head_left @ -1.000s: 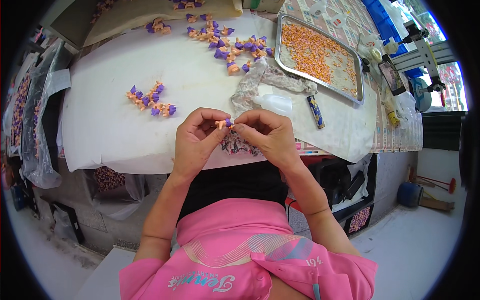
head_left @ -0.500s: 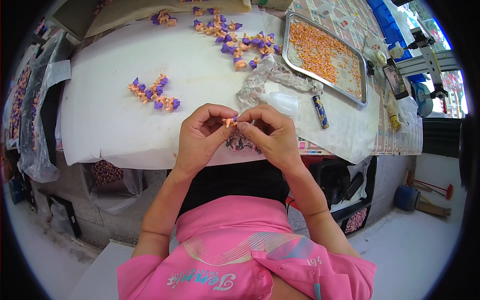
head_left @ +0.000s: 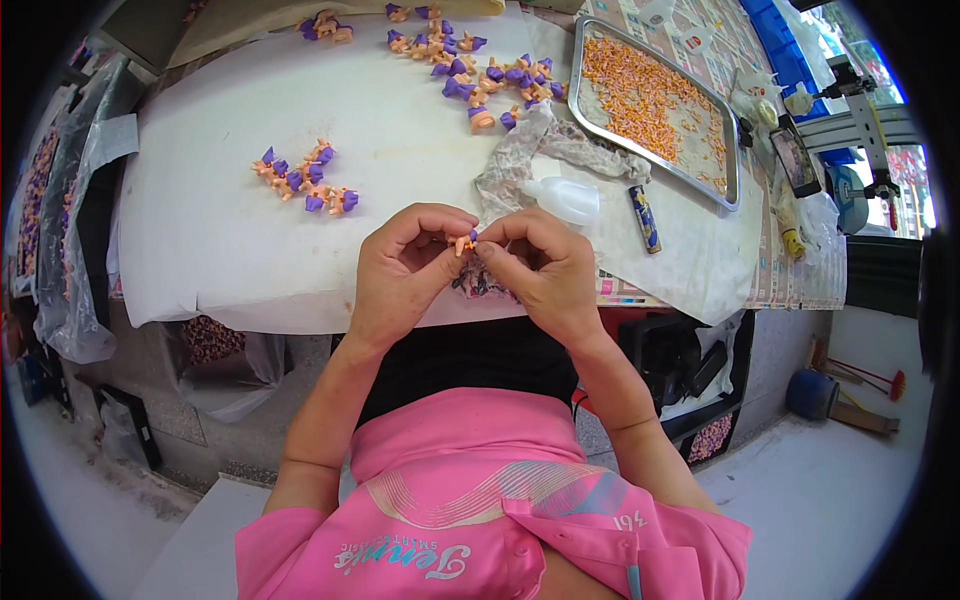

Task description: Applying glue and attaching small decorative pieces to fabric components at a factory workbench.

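Observation:
My left hand and my right hand meet at the near edge of the white-covered table, fingertips pinched together on one small orange and purple piece. A small cluster of like pieces lies to the left on the cloth. A larger scatter of orange and purple pieces lies at the far middle. Just beyond my right hand sit a white plastic bottle and a crumpled rag.
A metal tray holding many small orange bits stands at the back right. A blue and yellow tube lies beside it. Plastic bags hang at the table's left. Bins and dark items sit under the table at right.
My hands stay pinched on the small piece, with only slight finger shifts. The view has tilted a little, so the table sits lower in the picture.

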`<state>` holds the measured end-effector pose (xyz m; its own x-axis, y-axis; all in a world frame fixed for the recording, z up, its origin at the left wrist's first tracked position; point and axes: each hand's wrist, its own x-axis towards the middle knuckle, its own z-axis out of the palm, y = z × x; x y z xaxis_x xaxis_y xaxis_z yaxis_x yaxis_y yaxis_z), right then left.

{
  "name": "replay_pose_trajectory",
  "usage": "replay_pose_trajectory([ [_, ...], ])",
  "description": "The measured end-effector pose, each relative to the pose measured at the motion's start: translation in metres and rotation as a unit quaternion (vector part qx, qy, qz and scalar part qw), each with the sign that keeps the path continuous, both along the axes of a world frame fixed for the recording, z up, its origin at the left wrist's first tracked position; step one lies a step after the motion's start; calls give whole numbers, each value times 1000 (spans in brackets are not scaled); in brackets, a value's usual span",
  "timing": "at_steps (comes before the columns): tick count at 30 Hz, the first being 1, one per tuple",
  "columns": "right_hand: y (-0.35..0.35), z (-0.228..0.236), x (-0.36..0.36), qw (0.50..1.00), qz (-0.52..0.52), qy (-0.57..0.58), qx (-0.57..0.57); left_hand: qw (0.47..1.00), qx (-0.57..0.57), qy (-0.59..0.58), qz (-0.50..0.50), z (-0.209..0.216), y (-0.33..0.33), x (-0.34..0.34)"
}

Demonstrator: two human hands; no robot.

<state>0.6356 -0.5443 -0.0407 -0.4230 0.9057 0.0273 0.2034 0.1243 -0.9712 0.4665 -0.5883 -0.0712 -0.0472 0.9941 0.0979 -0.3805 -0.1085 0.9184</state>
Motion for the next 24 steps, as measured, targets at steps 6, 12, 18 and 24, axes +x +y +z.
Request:
replay_pose_trajectory([
  [6, -2, 4, -2, 1000, -5, -2, 13, 999, 36, 23, 5, 2, -5, 3],
  [12, -5, 5, -3, 999, -19, -13, 49, 1000, 16, 22, -2, 2, -3, 3],
  [18, -7, 2, -4, 997, -27, -17, 66, 1000, 21, 21, -1, -1, -3, 3],
  [24, -7, -3, -4, 995, -28, -16, 90, 1000, 12, 8, 8, -2, -5, 5],
])
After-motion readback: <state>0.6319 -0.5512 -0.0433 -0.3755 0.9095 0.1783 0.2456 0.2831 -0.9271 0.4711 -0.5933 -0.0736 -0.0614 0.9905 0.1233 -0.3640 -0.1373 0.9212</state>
